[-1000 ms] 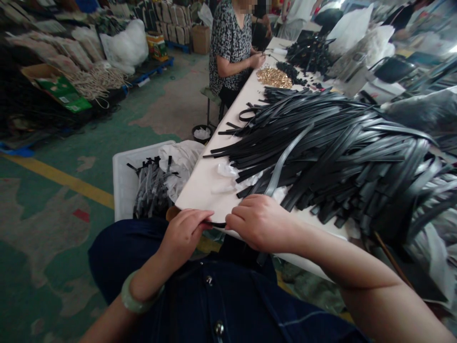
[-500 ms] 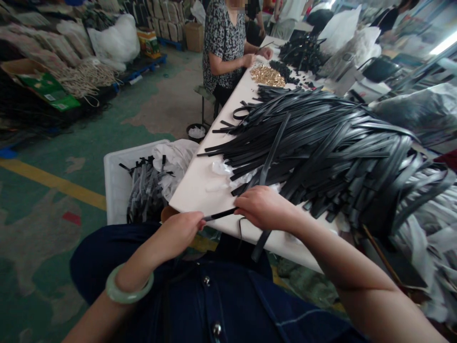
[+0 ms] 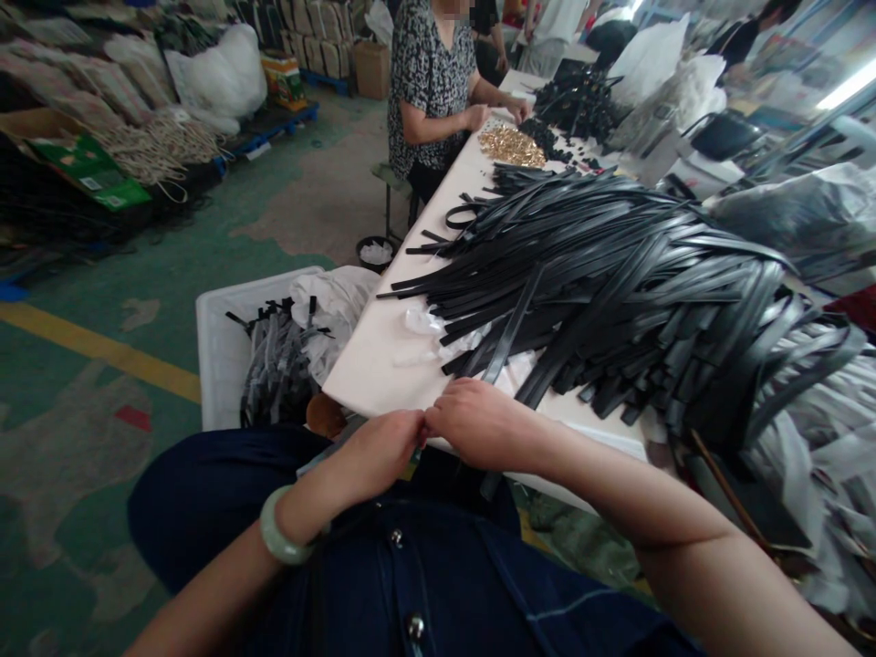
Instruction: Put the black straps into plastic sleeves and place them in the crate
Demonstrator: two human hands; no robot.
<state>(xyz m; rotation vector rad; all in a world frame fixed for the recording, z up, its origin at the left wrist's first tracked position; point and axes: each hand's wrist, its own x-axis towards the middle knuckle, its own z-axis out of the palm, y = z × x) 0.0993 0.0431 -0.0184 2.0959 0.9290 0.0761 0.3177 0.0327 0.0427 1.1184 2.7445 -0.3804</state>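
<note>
My left hand [image 3: 383, 447] and my right hand [image 3: 475, 424] meet fingertip to fingertip just off the table's front edge. Both are closed in a pinch on a narrow black strap, its gripped part now hidden by the fingers. A grey strip end [image 3: 318, 459] shows beside my left wrist. From under my right hand a flat black strap [image 3: 512, 333] runs up over the table, and its lower end hangs below the edge. Beyond it lies a big heap of black straps [image 3: 602, 265], close to my right forearm.
A white bin [image 3: 223, 365] with strap pieces and white cloth stands left of the white table [image 3: 370, 365]. Clear plastic scraps [image 3: 422, 320] lie by the heap. Farther back, a person [image 3: 431, 100] works beside a pile of gold metal pieces [image 3: 512, 146].
My left hand has moved right until it touches my right hand, covering the strap stretch seen between them before. My right hand has shifted slightly down and left.
</note>
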